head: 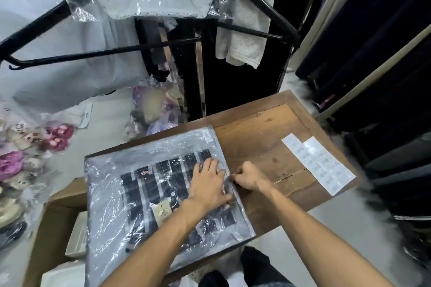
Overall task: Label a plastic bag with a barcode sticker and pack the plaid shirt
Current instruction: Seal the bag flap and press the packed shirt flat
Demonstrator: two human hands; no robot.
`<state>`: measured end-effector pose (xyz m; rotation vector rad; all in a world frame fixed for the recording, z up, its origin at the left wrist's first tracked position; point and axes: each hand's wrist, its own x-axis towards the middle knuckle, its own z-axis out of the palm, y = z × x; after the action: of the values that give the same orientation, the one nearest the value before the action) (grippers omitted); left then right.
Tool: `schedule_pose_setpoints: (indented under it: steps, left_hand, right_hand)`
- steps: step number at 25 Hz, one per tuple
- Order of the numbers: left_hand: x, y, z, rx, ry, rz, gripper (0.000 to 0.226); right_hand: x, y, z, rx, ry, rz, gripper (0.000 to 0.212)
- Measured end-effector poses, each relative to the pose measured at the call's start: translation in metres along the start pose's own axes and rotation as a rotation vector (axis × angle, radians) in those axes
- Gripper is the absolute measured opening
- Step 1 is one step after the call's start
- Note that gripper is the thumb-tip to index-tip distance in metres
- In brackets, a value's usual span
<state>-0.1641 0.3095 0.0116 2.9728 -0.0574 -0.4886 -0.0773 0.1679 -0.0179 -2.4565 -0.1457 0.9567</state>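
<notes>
We could not see the whole of the plastic bag point(109, 202): its near corner ran under our left forearm, and glare off the crinkled film washed out much of its left half. Inside it lay the plaid shirt point(161, 184), folded flat, dark squares crossed by pale stripes, with a small tan tag point(161, 210) on a thin string resting on it. The print on the tag was too small to read. A small white sticker point(207, 134) sat at the bag's far corner, its marks too blurred to make out.

The bag lay on the left part of a worn wooden table point(263, 137), overhanging the table's left edge. Our left hand point(210, 184) pressed flat on the bag, fingers spread over the shirt near the bag's right edge. Our right hand point(248, 176) was curled closed just beside that edge, pinching something thin there; whether it was the flap or a strip we could not tell.

Well to the right of the bag, two white sheets of barcode labels point(319, 163) lay overlapping on the table. A cardboard box point(53, 223) stood left of the bag, cut off by the frame.
</notes>
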Motion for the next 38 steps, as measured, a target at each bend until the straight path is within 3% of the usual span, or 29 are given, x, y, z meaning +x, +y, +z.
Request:
schedule_pose_setpoints:
  steps: [5,18,38]
  left_hand:
    - [-0.016,0.007,0.021,0.023,-0.311,-0.059,0.127]
    - [-0.016,0.023,0.03,0.097,-0.308,-0.133,0.128]
    - [-0.006,0.043,0.015,0.086,-0.297,-0.262,0.134]
  right_hand:
    - [0.001,-0.004,0.0,-0.004,-0.007,0.033,0.03]
    - [-0.041,0.013,0.012,-0.117,0.107,-0.157,0.025]
    - [-0.094,0.071,0.016,-0.14,0.075,-0.173,0.027]
